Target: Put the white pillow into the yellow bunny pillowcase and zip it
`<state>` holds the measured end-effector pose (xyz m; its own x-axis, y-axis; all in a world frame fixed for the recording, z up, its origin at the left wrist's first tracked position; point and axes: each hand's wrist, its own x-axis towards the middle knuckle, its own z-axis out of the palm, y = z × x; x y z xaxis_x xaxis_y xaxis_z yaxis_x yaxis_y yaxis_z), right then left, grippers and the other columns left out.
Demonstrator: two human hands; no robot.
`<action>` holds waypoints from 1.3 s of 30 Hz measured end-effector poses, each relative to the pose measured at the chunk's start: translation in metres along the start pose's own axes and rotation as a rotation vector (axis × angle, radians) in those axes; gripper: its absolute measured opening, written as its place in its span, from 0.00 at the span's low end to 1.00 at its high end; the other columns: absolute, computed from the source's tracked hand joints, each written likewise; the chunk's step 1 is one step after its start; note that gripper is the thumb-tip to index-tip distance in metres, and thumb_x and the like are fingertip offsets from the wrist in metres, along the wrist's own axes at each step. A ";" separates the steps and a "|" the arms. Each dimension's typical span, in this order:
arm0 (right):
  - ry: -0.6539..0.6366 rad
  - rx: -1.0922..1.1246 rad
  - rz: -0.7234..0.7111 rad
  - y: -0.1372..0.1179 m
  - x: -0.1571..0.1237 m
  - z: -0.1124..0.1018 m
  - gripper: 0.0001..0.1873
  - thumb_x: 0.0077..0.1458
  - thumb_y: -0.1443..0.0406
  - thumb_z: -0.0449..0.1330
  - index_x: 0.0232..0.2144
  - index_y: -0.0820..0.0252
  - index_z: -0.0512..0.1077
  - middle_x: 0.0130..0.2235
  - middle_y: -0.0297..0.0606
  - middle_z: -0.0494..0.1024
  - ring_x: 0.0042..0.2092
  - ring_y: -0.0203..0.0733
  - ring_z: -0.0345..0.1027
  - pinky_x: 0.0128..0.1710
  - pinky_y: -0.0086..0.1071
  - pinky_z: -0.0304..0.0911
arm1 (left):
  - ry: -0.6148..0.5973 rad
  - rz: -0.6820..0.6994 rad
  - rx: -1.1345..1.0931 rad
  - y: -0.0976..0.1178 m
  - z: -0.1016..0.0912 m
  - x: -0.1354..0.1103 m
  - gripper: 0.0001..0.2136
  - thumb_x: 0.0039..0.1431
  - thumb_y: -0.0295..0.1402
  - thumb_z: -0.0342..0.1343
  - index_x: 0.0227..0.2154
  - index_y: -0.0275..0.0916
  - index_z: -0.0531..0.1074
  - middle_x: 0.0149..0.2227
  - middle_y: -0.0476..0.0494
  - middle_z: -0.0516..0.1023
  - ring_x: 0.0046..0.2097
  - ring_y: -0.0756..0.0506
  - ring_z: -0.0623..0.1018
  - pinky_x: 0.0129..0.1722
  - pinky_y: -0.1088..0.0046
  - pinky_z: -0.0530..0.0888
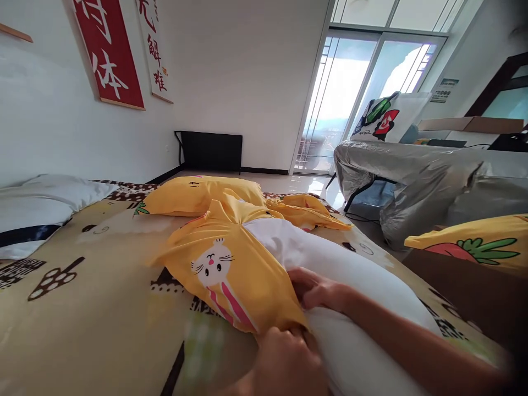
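Observation:
A yellow pillowcase with a white rabbit print lies on the bed, pulled partway over a white pillow. The pillow's bare half sticks out of the case's mouth toward the lower right. At the bottom, my left hand is closed in a fist around the near edge of the case's mouth. Higher up, my right hand rests over the pillow with its fingers curled at the rim of the case; the fingertips are partly hidden there.
Behind lie a yellow pillow and a crumpled yellow cloth. A white pillow with a dark stripe is at left. On the right, a carrot-print yellow cloth lies on a brown box, near a plastic-covered table. The bedsheet is patterned.

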<state>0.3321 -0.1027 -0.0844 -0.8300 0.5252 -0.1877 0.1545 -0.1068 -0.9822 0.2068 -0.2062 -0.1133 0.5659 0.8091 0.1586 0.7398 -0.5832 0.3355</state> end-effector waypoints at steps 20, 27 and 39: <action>-0.044 -0.681 0.097 0.017 -0.010 0.045 0.15 0.41 0.66 0.61 0.15 0.61 0.56 0.18 0.24 0.52 0.21 0.26 0.46 0.18 0.23 0.43 | 0.345 -0.651 -0.090 -0.291 -0.088 -0.028 0.22 0.56 0.50 0.36 0.26 0.39 0.67 0.33 0.37 0.77 0.37 0.39 0.74 0.38 0.67 0.67; -0.043 -1.224 -0.007 0.054 -0.006 0.064 0.08 0.49 0.68 0.56 0.21 0.58 0.61 0.19 0.28 0.65 0.20 0.31 0.53 0.22 0.26 0.48 | 0.476 -0.676 -0.071 -0.306 -0.128 -0.008 0.24 0.52 0.49 0.38 0.33 0.35 0.72 0.41 0.33 0.77 0.44 0.35 0.73 0.41 0.67 0.67; 0.402 -1.087 0.181 -0.007 -0.045 0.062 0.05 0.50 0.67 0.53 0.26 0.57 0.68 0.30 0.36 0.76 0.32 0.39 0.68 0.31 0.28 0.55 | 0.186 -0.743 -0.580 -0.315 -0.126 -0.038 0.31 0.49 0.58 0.51 0.45 0.37 0.72 0.43 0.38 0.79 0.43 0.37 0.77 0.35 0.71 0.73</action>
<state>0.3353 -0.1777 -0.0690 -0.5497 0.8263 -0.1230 0.7910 0.4676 -0.3945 -0.0934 -0.0444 -0.1082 -0.0789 0.9852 -0.1519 0.5625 0.1698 0.8092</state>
